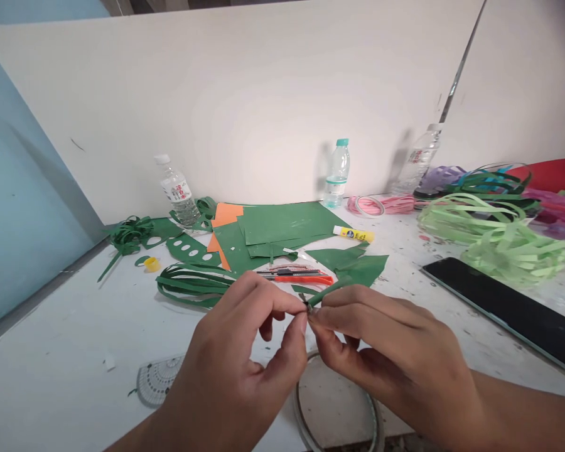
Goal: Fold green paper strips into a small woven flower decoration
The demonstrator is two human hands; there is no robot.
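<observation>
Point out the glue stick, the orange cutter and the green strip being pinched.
glue stick (354,234), head view, yellow barrel.
orange cutter (306,279), head view, orange body.
green strip (328,290), head view, middle, above the fingers.

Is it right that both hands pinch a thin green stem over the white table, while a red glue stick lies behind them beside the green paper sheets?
Not quite: the glue stick is yellow with a white cap, not red. The head view shows it lying beside the green paper sheets on the white table. The rest holds: the left hand and right hand both pinch the thin green stem.
</observation>
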